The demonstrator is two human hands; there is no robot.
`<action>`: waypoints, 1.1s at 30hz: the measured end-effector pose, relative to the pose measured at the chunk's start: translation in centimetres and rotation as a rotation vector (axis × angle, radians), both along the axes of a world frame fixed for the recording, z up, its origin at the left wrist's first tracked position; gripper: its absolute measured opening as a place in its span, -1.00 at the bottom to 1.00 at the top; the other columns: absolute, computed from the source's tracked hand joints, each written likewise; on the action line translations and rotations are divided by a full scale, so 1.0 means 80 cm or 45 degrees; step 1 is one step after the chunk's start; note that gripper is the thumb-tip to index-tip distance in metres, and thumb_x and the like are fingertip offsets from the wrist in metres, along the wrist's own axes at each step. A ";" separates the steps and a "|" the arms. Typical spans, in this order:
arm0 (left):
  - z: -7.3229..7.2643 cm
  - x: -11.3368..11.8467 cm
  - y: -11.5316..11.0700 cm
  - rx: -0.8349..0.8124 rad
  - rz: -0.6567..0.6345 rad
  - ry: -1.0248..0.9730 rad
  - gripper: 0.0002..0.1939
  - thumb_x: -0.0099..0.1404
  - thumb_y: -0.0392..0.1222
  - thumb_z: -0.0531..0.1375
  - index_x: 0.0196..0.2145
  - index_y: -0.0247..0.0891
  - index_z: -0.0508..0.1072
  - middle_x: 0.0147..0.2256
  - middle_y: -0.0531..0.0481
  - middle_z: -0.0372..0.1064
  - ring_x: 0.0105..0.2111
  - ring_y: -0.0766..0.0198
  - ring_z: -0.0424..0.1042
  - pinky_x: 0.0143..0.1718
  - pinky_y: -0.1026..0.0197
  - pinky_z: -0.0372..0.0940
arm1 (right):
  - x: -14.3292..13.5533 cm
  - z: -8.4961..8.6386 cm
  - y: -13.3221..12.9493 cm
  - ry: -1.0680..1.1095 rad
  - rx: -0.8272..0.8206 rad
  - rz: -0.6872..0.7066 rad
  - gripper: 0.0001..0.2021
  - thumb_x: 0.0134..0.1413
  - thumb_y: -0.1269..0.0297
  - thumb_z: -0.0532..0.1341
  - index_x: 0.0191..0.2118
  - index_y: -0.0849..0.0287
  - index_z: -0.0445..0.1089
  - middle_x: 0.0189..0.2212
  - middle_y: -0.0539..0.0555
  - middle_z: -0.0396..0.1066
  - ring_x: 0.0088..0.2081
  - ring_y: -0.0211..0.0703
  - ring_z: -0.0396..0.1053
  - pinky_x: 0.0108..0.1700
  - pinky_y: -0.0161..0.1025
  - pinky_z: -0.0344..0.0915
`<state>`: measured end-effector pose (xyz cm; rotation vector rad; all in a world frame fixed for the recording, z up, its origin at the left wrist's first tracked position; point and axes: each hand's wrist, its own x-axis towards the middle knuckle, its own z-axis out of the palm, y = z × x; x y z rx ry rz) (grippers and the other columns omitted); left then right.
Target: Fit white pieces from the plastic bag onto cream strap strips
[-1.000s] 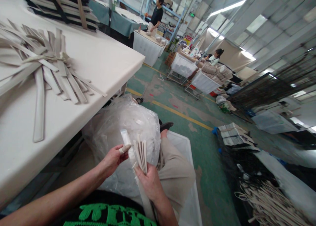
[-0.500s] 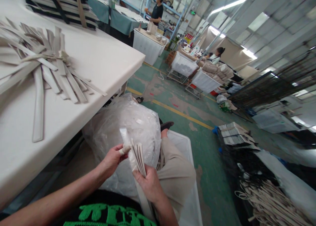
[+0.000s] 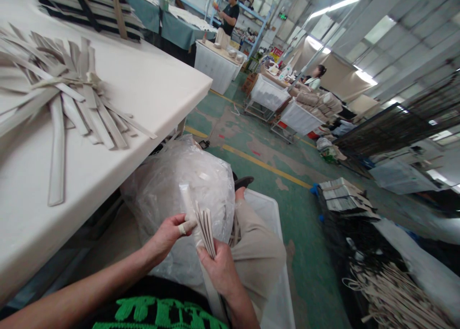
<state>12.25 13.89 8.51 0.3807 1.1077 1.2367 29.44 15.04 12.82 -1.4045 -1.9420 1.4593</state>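
Note:
A small fanned bundle of beige fabric strips [image 3: 205, 229] is clasped in my right hand [image 3: 218, 264], thumb across the front. The foremost strip [image 3: 187, 200] is longer and paler, with a shiny upper end; its lower part runs down past my wrist toward my lap. My left hand [image 3: 170, 235] pinches that strip's left edge, a pale wrap around one of its digits. Behind both hands is a crumpled clear plastic bag [image 3: 208, 175]. On the white table to the left lies a loose heap of similar strips [image 3: 84, 99], tied around the middle.
The white table [image 3: 172, 87] has its edge close on my left, with strapped stacks [image 3: 97, 13] at its back. A white bin [image 3: 268, 209] stands beside my leg. Bundled strips [image 3: 398, 290] lie at lower right. Two people work farther back, near wheeled bins [image 3: 269, 92].
Both hands and the strips have shifted slightly right. My left hand has come closer to the bundle, still pinching the front strip. A person in the background has raised their hands.

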 end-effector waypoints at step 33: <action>0.011 0.007 0.002 -0.009 0.052 -0.249 -0.61 -0.04 0.07 0.46 -0.37 -0.30 0.63 -0.49 -0.01 0.49 -0.45 0.28 0.37 -0.30 0.24 0.30 | -0.006 -0.027 0.007 0.179 -0.073 -0.007 -0.87 0.09 0.27 0.23 -0.38 0.23 0.40 -0.52 -0.06 0.24 -0.46 -0.28 0.12 -0.40 -0.35 0.12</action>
